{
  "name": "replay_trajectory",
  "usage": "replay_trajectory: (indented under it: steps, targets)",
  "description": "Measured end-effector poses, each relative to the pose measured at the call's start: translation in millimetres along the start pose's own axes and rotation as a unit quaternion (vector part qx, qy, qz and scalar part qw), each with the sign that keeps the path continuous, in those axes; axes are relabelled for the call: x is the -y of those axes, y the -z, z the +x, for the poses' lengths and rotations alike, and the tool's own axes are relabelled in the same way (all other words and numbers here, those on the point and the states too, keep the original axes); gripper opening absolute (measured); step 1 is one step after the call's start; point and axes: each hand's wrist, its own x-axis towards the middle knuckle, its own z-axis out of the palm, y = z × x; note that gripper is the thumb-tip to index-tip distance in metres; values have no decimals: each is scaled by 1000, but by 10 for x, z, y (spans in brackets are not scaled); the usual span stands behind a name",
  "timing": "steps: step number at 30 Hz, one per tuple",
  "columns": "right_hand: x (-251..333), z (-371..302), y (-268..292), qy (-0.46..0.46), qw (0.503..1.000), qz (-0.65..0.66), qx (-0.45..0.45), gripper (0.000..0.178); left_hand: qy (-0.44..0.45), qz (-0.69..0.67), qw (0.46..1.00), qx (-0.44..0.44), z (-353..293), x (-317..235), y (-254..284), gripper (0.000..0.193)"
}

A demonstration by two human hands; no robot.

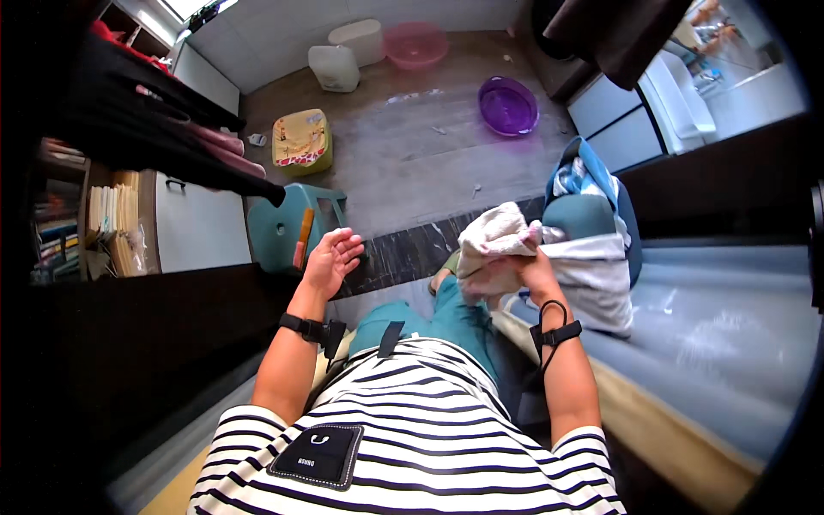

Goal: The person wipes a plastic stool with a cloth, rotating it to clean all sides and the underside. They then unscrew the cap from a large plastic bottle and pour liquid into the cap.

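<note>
My right hand [534, 273] is closed on a bunched, pale towel [496, 245] with pinkish marks, held up in front of my right knee. Beside it, a larger white cloth [588, 279] hangs over a teal seat or stool [579, 216], with blue-and-white fabric [584, 178] behind. Whether the two cloths touch I cannot tell. My left hand [333, 261] is in the air with nothing in it, palm turned inward and fingers stretched out. Nearest to it is a teal plastic stool [283, 227] with an orange-and-pink stick-like object [304, 236] on its edge.
A yellow patterned stool [300, 142] stands on the grey floor. Farther off are a white jug [335, 69], a pink basin [415, 47] and a purple basin [508, 107]. Dark clothes [163, 129] hang at left above a bookshelf [116, 215]. A dark threshold [403, 249] crosses the floor.
</note>
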Motion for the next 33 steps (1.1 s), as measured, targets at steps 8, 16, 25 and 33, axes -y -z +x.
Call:
replay_trajectory:
  steps: [8,16,25,33]
  targets:
    - [484,1552,176,-104,987,119,-18,54,-74,-87,991,-71,456,-752,-204,27]
    - [1070,2466,337,-170,977,104,-75,54,19,-83,985,-150,1345,-1062,-157,27]
    - [1092,3318,617,-257,939,90,-212,61,37,15,989,-146,2271,-1845,-168,30]
    - [1309,4556,943,-185,942,172,-221,59,45,52,977,-201,2721,-2397,-404,34]
